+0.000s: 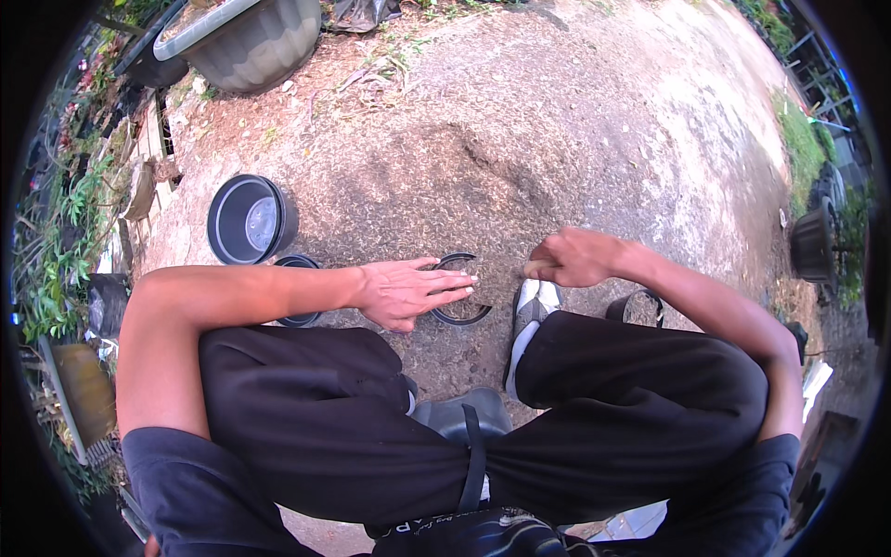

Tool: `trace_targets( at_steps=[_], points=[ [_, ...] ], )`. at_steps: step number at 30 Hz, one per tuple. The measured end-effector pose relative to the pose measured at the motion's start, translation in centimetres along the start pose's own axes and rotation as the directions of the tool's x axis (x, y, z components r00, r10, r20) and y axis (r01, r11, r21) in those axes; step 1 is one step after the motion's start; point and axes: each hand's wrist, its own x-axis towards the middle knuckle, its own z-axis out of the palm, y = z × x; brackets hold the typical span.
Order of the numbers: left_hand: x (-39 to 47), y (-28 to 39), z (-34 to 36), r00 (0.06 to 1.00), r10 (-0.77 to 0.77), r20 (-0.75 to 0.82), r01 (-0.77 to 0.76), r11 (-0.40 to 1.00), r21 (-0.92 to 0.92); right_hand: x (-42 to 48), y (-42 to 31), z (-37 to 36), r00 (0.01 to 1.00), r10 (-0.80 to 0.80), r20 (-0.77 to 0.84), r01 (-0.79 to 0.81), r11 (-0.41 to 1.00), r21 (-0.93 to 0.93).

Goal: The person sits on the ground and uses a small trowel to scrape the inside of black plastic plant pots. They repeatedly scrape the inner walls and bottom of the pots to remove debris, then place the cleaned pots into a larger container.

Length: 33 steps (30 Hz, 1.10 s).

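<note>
A round black plastic pot stands on the ground between my feet, with brown loose material visible inside its rim. My left hand is flat over the pot's left side, palm down, fingers stretched out and holding nothing. I cannot tell whether it touches the rim. Right of the pot, my right hand is closed around what looks like a short tan handle. Something covered in brown material lies between that fist and the pot, hiding part of the rim. Its shape is hard to make out.
A mound of brown chaff-like material spreads ahead. Stacked black pots and a smaller pot are at left. A large grey planter stands at upper left. A black curved object lies beside my right shoe.
</note>
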Motion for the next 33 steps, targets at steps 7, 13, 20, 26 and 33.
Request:
trace_targets(
  at_steps=[7,13,20,26,33],
  points=[
    [-0.2,0.1,0.5,0.997,-0.011,0.07,0.011,1.0,0.002,0.6,-1.6,-0.5,0.998,0.016,0.06,-0.013,0.999,-0.042],
    [-1.0,-1.0,0.6,1.0,-0.022,-0.014,0.022,0.999,0.048,0.0,-2.0,-0.7,0.997,0.011,0.075,-0.008,0.999,-0.051],
    [-1.0,-1.6,0.8,0.994,-0.011,-0.111,0.021,0.996,0.086,-0.8,-2.6,-0.4,0.991,0.023,0.134,-0.004,0.99,-0.141],
    [-0.9,-2.1,-0.1,0.962,-0.202,-0.184,0.215,0.975,0.054,-1.3,-6.9,-2.5,0.972,0.127,0.199,-0.053,0.939,-0.338],
    [-2.1,-4.2,-0.4,0.878,-0.474,-0.062,0.477,0.878,0.036,-0.9,-3.3,-4.9,0.952,0.163,0.26,-0.114,0.974,-0.194]
  ],
)
